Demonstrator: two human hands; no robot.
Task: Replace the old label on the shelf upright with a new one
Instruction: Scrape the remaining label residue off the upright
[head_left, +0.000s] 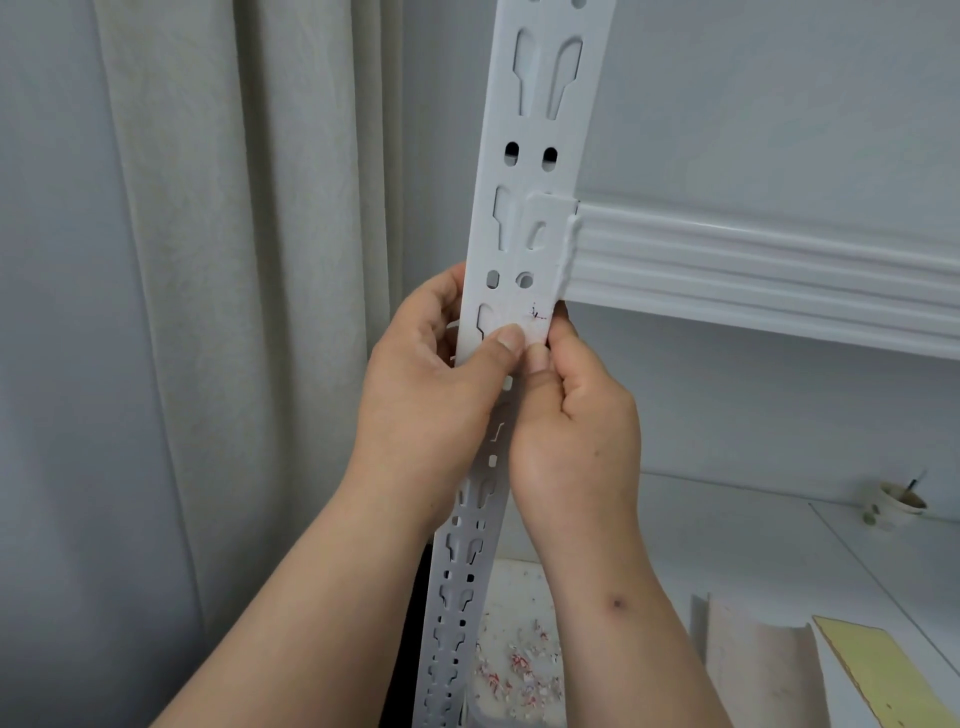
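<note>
Fingers (511, 340) of both hands pinch the shelf upright (524, 234): left hand (436, 384) curls round its left edge, right hand (571, 415) round its right edge. Thumbs press the label scraps (535, 314) just below the shelf beam (753, 270). Curtain (208, 260) hangs near the upright's left edge.

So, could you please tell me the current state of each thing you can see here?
White perforated metal shelf upright: standing, gripped by both hands.
Old label: mostly scraped off, faint red residue remains.
Left hand: thumb pressing the residue.
Right hand: picking at the residue.
Red-and-white paper scraps: scattered below.
</note>
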